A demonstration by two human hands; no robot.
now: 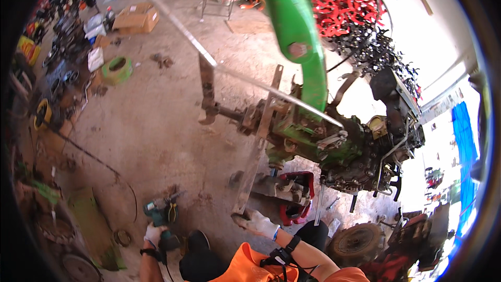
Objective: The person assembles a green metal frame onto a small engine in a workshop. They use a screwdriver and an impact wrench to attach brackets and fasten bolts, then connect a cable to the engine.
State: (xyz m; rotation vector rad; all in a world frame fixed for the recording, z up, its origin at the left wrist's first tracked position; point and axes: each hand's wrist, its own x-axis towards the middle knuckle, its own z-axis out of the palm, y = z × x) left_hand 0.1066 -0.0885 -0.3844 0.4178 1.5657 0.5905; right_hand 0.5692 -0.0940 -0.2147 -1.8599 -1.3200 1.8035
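My left hand (154, 234), in a white glove, is closed round the handle of a teal power drill (152, 207) low on the left. Yellow-handled pliers (172, 212) show right beside the drill. My right hand (261, 224), also gloved in white, grips the lower end of a long flat metal bar (255, 169). The bar slants up across the front of a greasy green and black engine and gearbox assembly (334, 143). A shaft with a flat arm (207, 86) sticks out to the assembly's left. Under the bar, a red part (297, 198) sits near my knee.
A green curved beam (302, 47) rises above the assembly, and a thin metal rod (182, 31) crosses the view. Red curved blades (344, 0) are heaped at the back right. A cardboard box (136, 18) and a green ring (117, 69) lie left. A wheel (357, 243) stands lower right.
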